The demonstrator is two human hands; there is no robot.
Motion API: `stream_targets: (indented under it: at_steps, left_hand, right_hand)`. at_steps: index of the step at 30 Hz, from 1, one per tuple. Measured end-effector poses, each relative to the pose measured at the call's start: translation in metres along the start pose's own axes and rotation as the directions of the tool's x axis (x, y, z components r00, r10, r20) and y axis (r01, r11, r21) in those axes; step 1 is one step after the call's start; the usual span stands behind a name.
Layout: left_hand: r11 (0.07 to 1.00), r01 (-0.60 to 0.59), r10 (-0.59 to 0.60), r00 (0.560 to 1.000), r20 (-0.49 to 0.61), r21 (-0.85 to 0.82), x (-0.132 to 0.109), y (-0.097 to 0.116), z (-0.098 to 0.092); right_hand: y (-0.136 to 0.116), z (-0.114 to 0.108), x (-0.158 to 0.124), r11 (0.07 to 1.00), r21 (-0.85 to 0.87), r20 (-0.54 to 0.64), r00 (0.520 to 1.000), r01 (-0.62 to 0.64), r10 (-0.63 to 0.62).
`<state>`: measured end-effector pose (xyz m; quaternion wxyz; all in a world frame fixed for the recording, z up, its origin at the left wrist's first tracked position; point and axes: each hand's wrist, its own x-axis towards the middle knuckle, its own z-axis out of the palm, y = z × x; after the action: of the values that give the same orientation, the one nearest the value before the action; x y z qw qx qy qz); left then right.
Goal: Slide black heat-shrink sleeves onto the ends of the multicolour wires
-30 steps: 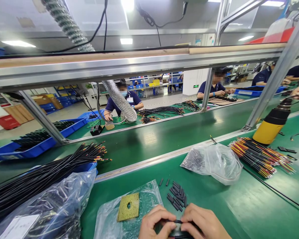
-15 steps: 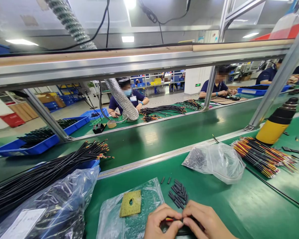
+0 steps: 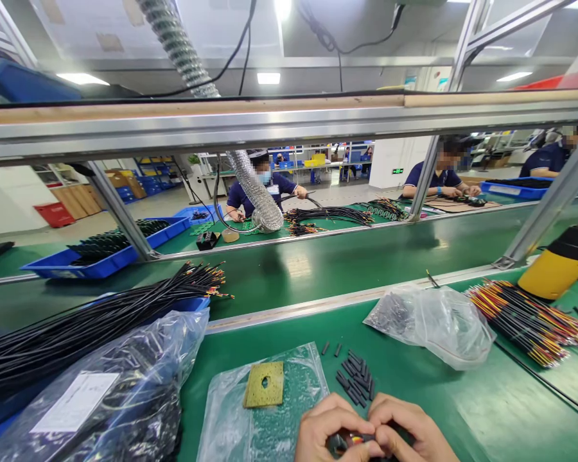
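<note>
My left hand (image 3: 328, 425) and my right hand (image 3: 407, 427) meet at the bottom edge of the view, fingers pinched together on a thin cable end (image 3: 354, 440) with red and yellow wire showing between them. Just beyond my fingers lies a small heap of short black sleeve pieces (image 3: 356, 377) on the green bench (image 3: 462, 410). A yellow-green square pad with a hole (image 3: 264, 384) rests on a clear plastic bag (image 3: 264, 417) to the left of my hands.
A long bundle of black cables (image 3: 101, 317) lies over a blue tray at left, with a bagged cable lot (image 3: 101, 398) in front. A clear bag of black pieces (image 3: 433, 324), a coloured wire bundle (image 3: 530, 317) and a yellow-black tool (image 3: 559, 263) sit right. Other people work beyond the belt (image 3: 318, 260).
My head has turned slightly left, so everything has shifted right in view. My hands have stayed together on the cable end, pinched tighter and lower in the frame.
</note>
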<state>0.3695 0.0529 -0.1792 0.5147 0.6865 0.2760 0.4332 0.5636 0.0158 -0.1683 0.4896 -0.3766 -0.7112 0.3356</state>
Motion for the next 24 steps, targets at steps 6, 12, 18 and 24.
stream_targets:
  at_steps: [6, 12, 18, 24]
  left_hand:
    - [0.999, 0.019, -0.020, 0.999, -0.050, -0.037, -0.001, 0.007, 0.002]
    - [0.995, 0.069, -0.076, 0.993, -0.090, -0.077, 0.000, 0.013, 0.002]
    - [0.981, 0.127, -0.141, 0.986, -0.090, -0.143, 0.001, 0.018, 0.006]
    - [0.975, 0.217, -0.216, 0.976, -0.024, 0.037, 0.009, 0.016, -0.008]
  right_hand:
    - [-0.004, -0.001, 0.000, 1.000, 0.012, 0.024, 0.999, -0.026, 0.026]
    - [-0.004, -0.004, 0.000, 0.999, -0.008, 0.046, 0.998, -0.034, 0.034]
    - [-0.006, -0.002, 0.003, 0.999, -0.030, 0.049, 0.999, -0.014, 0.016]
    - [0.016, -0.047, 0.004, 0.845, -0.518, -0.230, 0.973, -0.130, 0.008]
